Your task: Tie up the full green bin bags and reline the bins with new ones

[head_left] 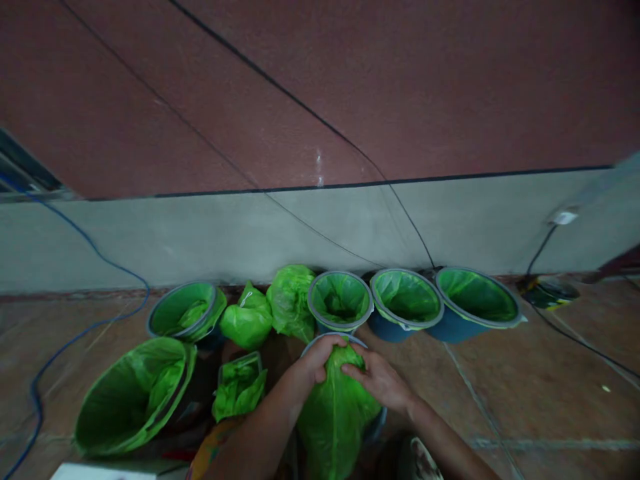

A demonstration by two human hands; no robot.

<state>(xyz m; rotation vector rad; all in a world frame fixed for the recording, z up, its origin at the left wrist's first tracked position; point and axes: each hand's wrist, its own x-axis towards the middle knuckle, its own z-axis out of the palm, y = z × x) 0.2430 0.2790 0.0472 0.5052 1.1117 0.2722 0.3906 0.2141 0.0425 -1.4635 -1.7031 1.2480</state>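
Observation:
A green plastic bag (336,413) sits in a blue bin (379,421) right in front of me on the tiled floor. My left hand (317,360) grips the top of the bag at the bin's far rim, fingers curled over it. My right hand (383,380) presses on the bag from the right, with its fingers closed onto the green plastic.
Three bag-lined blue bins (340,300) (406,303) (475,303) stand in a row along the wall. Two tied green bags (247,320) (291,300) lie beside them. More lined bins (186,312) (133,393) (240,385) sit on the left. Cables (55,347) (575,333) cross the floor.

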